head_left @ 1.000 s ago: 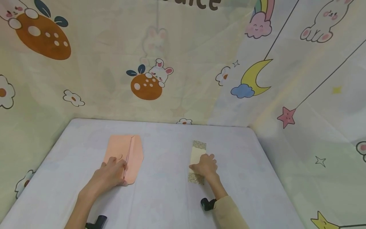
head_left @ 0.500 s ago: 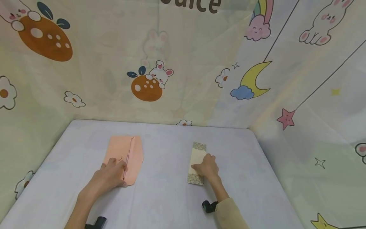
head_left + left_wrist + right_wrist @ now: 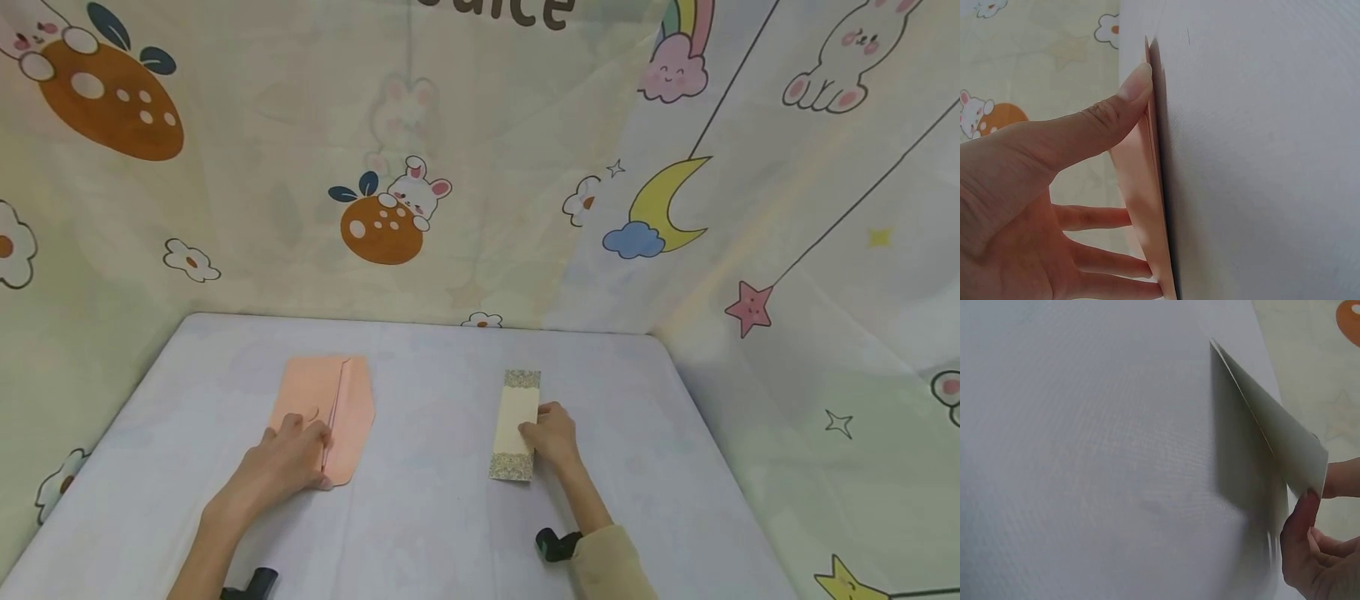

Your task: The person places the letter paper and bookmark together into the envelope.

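Note:
My left hand rests on a peach paper envelope at the left of the table. In the left wrist view the thumb lies at one edge of the envelope, and several fingertips touch its face. My right hand pinches the right long edge of a narrow cream card with a speckled glitter band at each end. The right wrist view shows this card tilted up off the table, its shadow beneath; the thumb is on one face and the other fingers are partly hidden behind it.
The white-covered table extends between and around both papers. A printed cloth backdrop rises behind and beside it. Black wrist-worn devices show below the left wrist and beside the right sleeve.
The right hand has slid from over the cream card to its right edge and now holds that edge, with more of the card's face showing. The left hand and envelope stay put.

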A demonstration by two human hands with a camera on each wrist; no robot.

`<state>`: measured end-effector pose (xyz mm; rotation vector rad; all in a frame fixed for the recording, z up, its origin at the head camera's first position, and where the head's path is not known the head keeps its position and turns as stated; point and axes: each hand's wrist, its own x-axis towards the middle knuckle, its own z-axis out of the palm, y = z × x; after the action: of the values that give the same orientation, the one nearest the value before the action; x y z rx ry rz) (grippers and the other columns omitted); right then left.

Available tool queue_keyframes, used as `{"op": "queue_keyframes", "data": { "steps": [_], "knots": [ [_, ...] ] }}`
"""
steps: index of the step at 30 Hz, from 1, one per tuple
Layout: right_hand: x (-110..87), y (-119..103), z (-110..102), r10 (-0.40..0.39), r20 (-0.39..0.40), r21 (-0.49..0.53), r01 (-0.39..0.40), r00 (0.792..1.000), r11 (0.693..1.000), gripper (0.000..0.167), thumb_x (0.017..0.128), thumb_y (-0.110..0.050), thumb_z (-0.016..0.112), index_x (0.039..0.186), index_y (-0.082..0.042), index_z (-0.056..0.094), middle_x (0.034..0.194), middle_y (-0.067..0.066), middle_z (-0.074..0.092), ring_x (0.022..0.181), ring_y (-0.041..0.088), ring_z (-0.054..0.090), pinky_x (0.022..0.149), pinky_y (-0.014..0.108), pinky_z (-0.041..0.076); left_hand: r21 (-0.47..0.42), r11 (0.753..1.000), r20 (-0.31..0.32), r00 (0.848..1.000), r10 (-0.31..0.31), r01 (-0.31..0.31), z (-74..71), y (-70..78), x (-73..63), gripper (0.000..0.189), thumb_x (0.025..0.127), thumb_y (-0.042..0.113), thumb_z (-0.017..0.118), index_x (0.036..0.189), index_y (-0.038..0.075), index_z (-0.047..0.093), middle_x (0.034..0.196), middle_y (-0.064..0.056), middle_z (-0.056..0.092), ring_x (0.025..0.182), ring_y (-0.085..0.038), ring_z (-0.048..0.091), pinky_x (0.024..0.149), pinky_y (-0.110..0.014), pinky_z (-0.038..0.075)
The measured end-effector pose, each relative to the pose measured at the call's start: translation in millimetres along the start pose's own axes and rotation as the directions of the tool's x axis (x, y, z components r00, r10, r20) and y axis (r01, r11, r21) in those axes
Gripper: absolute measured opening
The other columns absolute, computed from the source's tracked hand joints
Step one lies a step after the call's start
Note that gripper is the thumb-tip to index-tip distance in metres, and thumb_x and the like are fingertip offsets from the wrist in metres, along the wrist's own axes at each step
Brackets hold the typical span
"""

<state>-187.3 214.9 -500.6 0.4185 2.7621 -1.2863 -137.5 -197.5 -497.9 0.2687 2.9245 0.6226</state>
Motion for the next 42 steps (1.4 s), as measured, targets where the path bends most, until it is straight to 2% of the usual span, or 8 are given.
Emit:
{"op": "queue_keyframes", "data": {
  "steps": [3,5,16,23,34,42],
  "knots": [
    [-0.3,1.2,-2.7,0.019,0.023,0.073,-0.021,1.000,0.997,0.048,0.084,-0.007,0.069,0.124,0.014,0.055,0.105,0.027,0.069,0.085,0.031,0.068,0.068,0.035,0.057,-0.004,1.000,-0.003,1.000,0.003,-0.003,-0.1,-0.2,-0.3,0.055,0.067,0.035,0.094,0.106,0.021,0.058,0.131,-0.028,0.047,0.087,-0.038,0.050,0.059,-0.044,0.046],
    [-0.4,2.4,-3.6,0.036,0.039,0.112,-0.041,0.999,0.993,0.046,0.086,-0.007,0.068,0.125,0.013,0.055,0.104,0.024,0.069,0.082,0.026,0.068,0.066,0.031,0.055,-0.005,1.000,-0.004,1.000,0.005,-0.005,-0.1,-0.3,-0.6,0.055,0.067,0.035,0.095,0.106,0.021,0.058,0.131,-0.028,0.047,0.087,-0.037,0.050,0.059,-0.044,0.046],
    [-3.1,4.4,-5.7,0.073,0.071,0.243,-0.088,0.995,0.966,0.039,0.092,-0.007,0.063,0.127,0.010,0.056,0.099,0.021,0.072,0.071,0.021,0.067,0.063,0.030,0.054,-0.008,1.000,-0.015,1.000,0.024,-0.024,-0.4,-0.6,-1.2,0.056,0.067,0.036,0.094,0.107,0.022,0.058,0.132,-0.028,0.047,0.084,-0.035,0.050,0.057,-0.041,0.045],
    [-2.6,10.5,-4.2,0.095,0.145,0.373,-0.144,0.985,0.917,0.041,0.096,-0.011,0.066,0.130,0.006,0.055,0.098,0.015,0.073,0.071,0.017,0.066,0.064,0.029,0.055,0.003,0.999,-0.020,0.999,0.035,-0.035,-1.5,-0.2,-1.4,0.055,0.067,0.038,0.094,0.107,0.021,0.059,0.132,-0.029,0.048,0.083,-0.035,0.050,0.056,-0.040,0.045],
    [-4.1,12.0,-1.2,0.030,0.232,0.529,-0.152,0.972,0.835,0.040,0.096,-0.010,0.068,0.130,0.006,0.054,0.096,0.013,0.074,0.077,0.017,0.070,0.067,0.031,0.056,-0.003,0.999,-0.017,0.999,0.037,-0.037,-0.6,-1.7,-1.6,0.055,0.068,0.036,0.094,0.106,0.022,0.058,0.129,-0.028,0.048,0.082,-0.034,0.049,0.056,-0.040,0.044],
    [-4.1,10.7,3.1,0.016,0.261,0.550,-0.162,0.965,0.820,0.039,0.096,-0.009,0.067,0.130,0.005,0.053,0.096,0.012,0.074,0.078,0.018,0.071,0.069,0.031,0.057,-0.015,0.999,-0.017,0.999,0.035,-0.036,0.1,-3.2,-1.0,0.054,0.069,0.037,0.094,0.107,0.022,0.058,0.132,-0.027,0.048,0.084,-0.035,0.049,0.057,-0.041,0.044]
  ]
}}
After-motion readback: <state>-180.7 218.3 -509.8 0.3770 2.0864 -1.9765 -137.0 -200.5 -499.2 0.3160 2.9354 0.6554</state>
